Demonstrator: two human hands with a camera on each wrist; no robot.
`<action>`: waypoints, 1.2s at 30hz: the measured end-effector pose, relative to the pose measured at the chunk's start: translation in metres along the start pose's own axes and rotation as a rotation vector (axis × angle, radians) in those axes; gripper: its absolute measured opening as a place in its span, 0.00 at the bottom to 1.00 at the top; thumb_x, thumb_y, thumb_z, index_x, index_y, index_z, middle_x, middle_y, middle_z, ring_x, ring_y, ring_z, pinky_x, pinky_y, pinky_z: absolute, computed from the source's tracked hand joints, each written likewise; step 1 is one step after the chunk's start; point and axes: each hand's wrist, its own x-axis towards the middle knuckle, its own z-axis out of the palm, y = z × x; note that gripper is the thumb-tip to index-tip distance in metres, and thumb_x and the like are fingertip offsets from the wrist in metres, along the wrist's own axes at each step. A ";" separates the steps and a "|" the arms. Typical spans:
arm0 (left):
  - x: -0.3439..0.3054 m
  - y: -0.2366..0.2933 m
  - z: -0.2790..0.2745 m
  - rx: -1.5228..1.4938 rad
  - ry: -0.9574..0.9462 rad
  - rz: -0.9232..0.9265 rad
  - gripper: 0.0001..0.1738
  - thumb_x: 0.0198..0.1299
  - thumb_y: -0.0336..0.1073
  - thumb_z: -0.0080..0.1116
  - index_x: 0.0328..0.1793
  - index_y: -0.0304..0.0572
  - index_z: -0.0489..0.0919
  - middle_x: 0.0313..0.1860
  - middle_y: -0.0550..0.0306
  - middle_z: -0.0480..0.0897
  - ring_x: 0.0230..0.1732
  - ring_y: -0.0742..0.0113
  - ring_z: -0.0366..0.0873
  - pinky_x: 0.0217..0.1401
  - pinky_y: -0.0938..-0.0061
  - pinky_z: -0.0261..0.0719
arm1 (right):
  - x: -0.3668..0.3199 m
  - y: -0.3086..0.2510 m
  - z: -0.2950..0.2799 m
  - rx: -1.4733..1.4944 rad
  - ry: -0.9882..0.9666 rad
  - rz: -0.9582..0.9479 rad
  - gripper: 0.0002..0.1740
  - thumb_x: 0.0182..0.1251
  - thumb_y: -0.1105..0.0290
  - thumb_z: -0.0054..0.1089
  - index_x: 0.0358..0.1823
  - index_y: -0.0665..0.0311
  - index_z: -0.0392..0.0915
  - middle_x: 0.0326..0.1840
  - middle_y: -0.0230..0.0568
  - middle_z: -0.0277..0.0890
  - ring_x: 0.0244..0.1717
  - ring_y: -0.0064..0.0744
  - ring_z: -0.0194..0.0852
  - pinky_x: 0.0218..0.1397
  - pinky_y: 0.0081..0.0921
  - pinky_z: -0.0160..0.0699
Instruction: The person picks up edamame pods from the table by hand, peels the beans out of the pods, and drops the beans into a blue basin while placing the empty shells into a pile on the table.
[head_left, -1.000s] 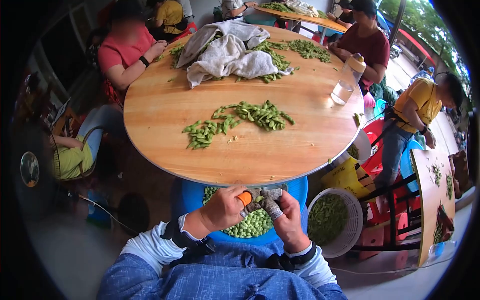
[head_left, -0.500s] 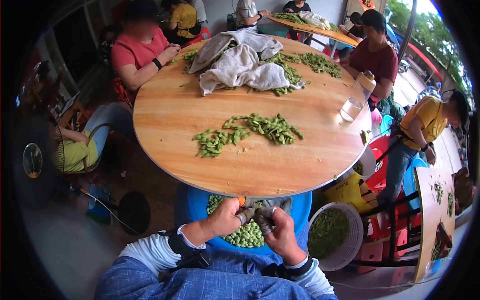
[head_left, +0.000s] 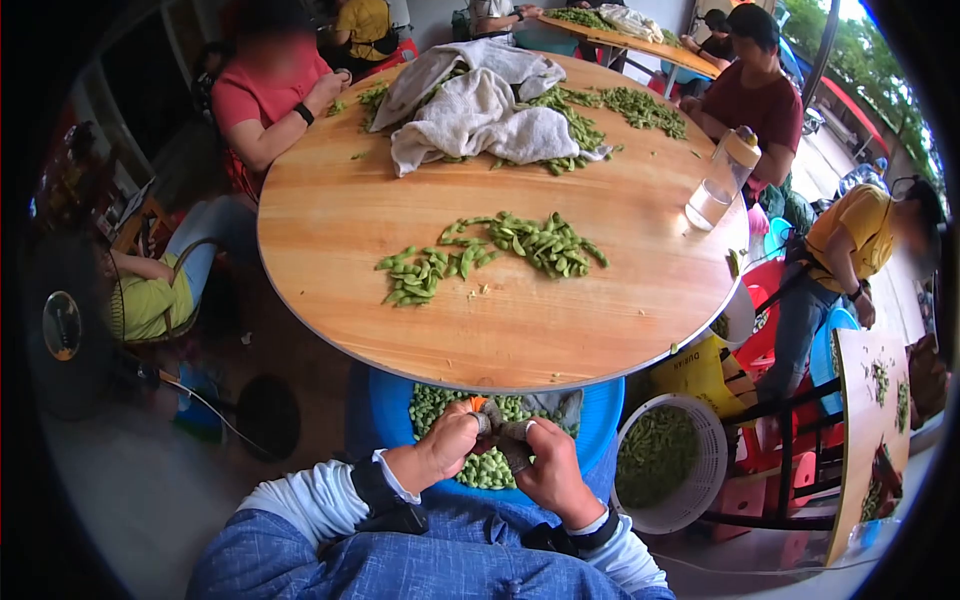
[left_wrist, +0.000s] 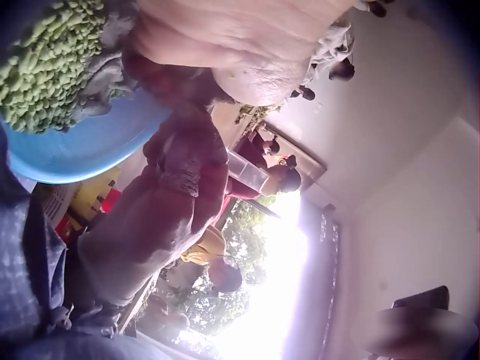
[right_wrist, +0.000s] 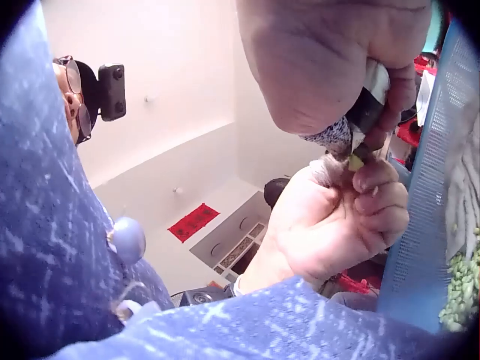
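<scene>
Over a blue basin (head_left: 390, 410) of shelled green beans (head_left: 487, 470), the left hand (head_left: 440, 447) and right hand (head_left: 555, 472) meet at their fingertips. Grey coverings wrap several fingers, and an orange band shows on the left hand. The right wrist view shows a small yellow-green piece of pod (right_wrist: 356, 161) pinched between the left hand (right_wrist: 322, 217) and the right hand (right_wrist: 337, 67); the fingers hide most of it. Green pods (head_left: 550, 246) lie in a loose pile on the round wooden table (head_left: 450, 330), beyond the hands.
Grey cloth (head_left: 565, 408) lies in the basin's right side. A white basket (head_left: 712, 450) of pods stands right of it. Towels (head_left: 470, 115) cover more pods at the table's far side, near a bottle (head_left: 722, 180). People sit around the table.
The hands stay over the basin, with their fingertips drawn closer together than half a second ago. The green pod seen between them a second ago is now mostly hidden in the head view.
</scene>
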 end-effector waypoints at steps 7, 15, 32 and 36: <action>0.011 -0.019 -0.030 1.236 -0.163 0.429 0.25 0.47 0.27 0.49 0.56 0.40 0.66 0.34 0.48 0.75 0.38 0.54 0.74 0.40 0.68 0.72 | -0.019 0.043 -0.017 -0.020 0.202 0.114 0.08 0.48 0.82 0.54 0.32 0.68 0.75 0.27 0.41 0.73 0.30 0.29 0.72 0.33 0.22 0.70; 0.019 0.102 -0.028 1.248 0.202 0.923 0.08 0.50 0.32 0.56 0.36 0.37 0.78 0.25 0.42 0.77 0.23 0.57 0.76 0.24 0.72 0.71 | -0.114 0.137 -0.113 0.447 0.821 0.592 0.11 0.59 0.76 0.50 0.44 0.72 0.70 0.35 0.31 0.70 0.31 0.16 0.65 0.34 0.11 0.65; 0.047 0.118 -0.016 0.082 -0.027 0.360 0.06 0.52 0.29 0.55 0.37 0.38 0.75 0.25 0.60 0.78 0.26 0.70 0.76 0.28 0.78 0.76 | 0.007 0.002 -0.039 0.682 0.286 0.319 0.14 0.57 0.78 0.53 0.46 0.73 0.69 0.37 0.37 0.73 0.37 0.22 0.70 0.43 0.17 0.69; 0.016 0.079 0.017 -0.186 -0.058 0.383 0.06 0.50 0.29 0.58 0.35 0.40 0.76 0.27 0.64 0.77 0.27 0.77 0.75 0.29 0.83 0.75 | 0.033 -0.017 -0.019 0.971 0.214 0.254 0.17 0.57 0.78 0.53 0.49 0.72 0.67 0.40 0.36 0.72 0.42 0.21 0.69 0.47 0.18 0.67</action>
